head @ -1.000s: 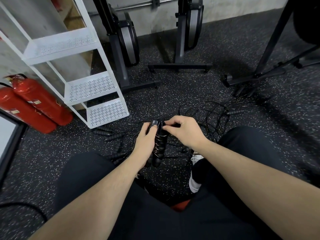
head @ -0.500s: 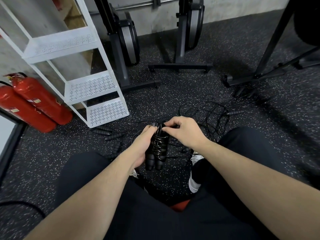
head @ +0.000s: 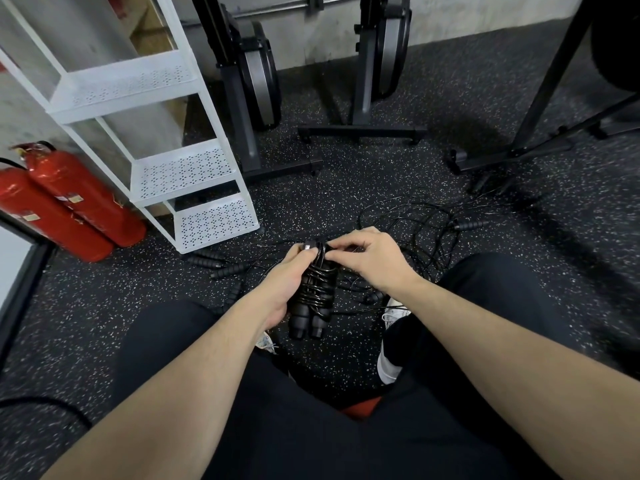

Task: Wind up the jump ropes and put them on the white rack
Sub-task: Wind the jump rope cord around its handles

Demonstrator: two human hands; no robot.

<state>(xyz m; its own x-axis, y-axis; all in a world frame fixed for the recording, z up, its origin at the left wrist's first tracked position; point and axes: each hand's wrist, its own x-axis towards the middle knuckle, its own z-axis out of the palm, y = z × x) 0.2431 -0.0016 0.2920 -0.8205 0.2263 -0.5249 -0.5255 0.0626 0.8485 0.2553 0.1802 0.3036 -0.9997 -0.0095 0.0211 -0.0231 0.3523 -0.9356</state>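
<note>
A black jump rope [head: 313, 299] with its two foam handles side by side and cord wound round them is held in front of my knees. My left hand [head: 289, 284] grips the handles from the left, thumb at the top end. My right hand [head: 369, 259] pinches the cord at the top of the bundle. More black ropes [head: 415, 230] lie tangled on the floor beyond, with loose handles [head: 221, 263] to the left. The white rack [head: 183, 168] stands at the left with perforated shelves that hold nothing.
Two red fire extinguishers [head: 69, 206] lean left of the rack. Black machine stands [head: 362, 129] and a frame [head: 519, 150] stand along the far wall and right. My legs in dark trousers and white shoes [head: 389, 362] fill the lower view on speckled rubber floor.
The wound bundle has turned a little in my left hand, showing more wraps of cord. My right hand stays at the top end with the cord.
</note>
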